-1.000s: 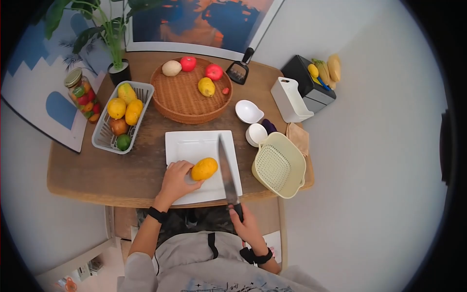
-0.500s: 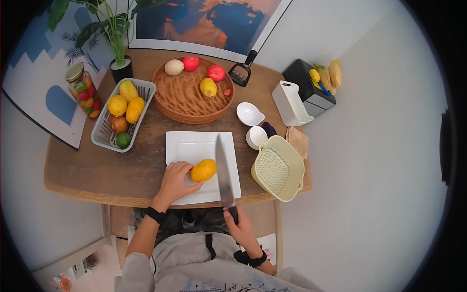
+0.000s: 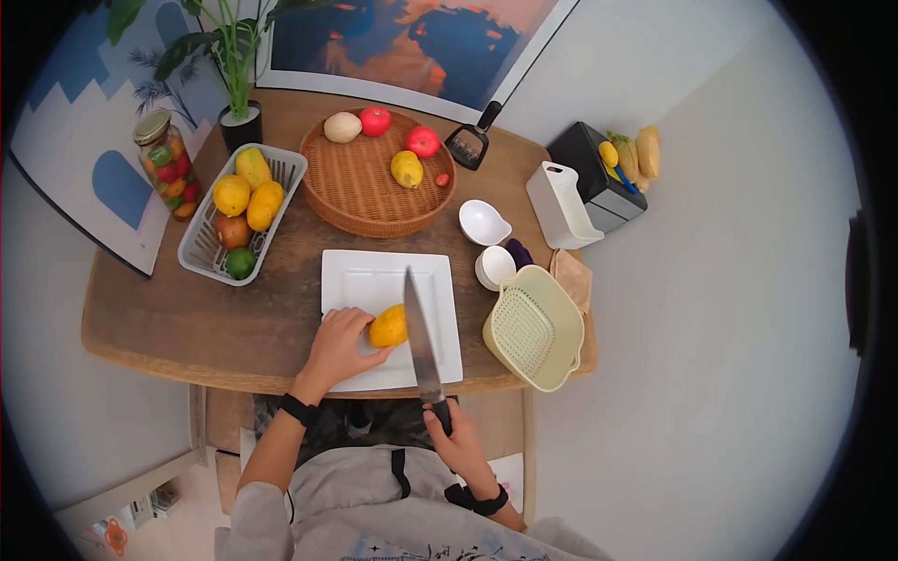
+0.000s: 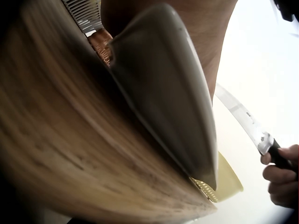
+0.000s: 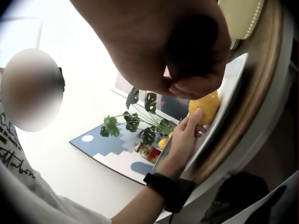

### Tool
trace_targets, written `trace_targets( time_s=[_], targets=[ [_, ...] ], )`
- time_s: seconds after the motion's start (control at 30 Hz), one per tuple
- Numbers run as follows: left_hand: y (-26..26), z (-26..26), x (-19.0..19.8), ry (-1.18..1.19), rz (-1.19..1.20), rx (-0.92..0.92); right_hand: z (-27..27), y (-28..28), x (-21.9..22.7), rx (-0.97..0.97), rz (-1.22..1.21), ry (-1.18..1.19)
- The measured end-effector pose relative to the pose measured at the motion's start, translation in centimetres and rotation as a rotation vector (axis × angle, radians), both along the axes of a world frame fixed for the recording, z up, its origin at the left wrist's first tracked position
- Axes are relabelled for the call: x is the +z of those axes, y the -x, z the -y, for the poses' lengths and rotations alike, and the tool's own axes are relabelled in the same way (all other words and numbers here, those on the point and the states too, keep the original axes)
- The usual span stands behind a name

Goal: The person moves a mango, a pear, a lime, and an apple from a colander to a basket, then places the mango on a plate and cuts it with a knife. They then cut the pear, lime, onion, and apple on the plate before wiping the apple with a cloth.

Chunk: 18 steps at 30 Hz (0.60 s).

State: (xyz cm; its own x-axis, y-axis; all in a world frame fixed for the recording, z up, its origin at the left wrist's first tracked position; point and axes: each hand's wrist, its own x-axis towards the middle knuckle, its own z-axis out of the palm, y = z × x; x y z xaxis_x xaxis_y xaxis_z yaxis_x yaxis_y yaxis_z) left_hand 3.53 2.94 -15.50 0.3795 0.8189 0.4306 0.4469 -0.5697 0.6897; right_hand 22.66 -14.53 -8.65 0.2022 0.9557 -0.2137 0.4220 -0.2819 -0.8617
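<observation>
A yellow mango [image 3: 385, 327] lies on a white square plate [image 3: 432, 280] near the table's front edge. My left hand [image 3: 339, 344] holds the mango from its left side, thumb and fingers on either side of it, as the right wrist view also shows. My right hand [image 3: 460, 447] grips the black handle of a kitchen knife [image 3: 426, 351], in front of the table edge. The long blade points away from me and overlaps the mango's right end in the head view. In the left wrist view, the plate's underside [image 4: 163, 88] blocks sight of the mango.
Left stands a grey basket [image 3: 292, 161] of fruit beside a glass jar [image 3: 170, 173]. Behind the plate is a round wicker tray [image 3: 351, 192] with several fruits. On the right are white bowls [image 3: 483, 222], a pale yellow colander [image 3: 533, 323] and a white container [image 3: 559, 210].
The knife has moved left, from right of the mango to overlapping its right end. My left hand keeps hold of the mango on the plate.
</observation>
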Motion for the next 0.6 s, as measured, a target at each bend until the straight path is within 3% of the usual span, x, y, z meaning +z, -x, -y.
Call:
trace_targets(
  time_s=[0.6],
  targets=[
    [-0.12, -0.19, -0.10, -0.023, 0.021, 0.004, 0.81, -0.55, 0.88, 0.040, 0.054, 0.004]
  ],
)
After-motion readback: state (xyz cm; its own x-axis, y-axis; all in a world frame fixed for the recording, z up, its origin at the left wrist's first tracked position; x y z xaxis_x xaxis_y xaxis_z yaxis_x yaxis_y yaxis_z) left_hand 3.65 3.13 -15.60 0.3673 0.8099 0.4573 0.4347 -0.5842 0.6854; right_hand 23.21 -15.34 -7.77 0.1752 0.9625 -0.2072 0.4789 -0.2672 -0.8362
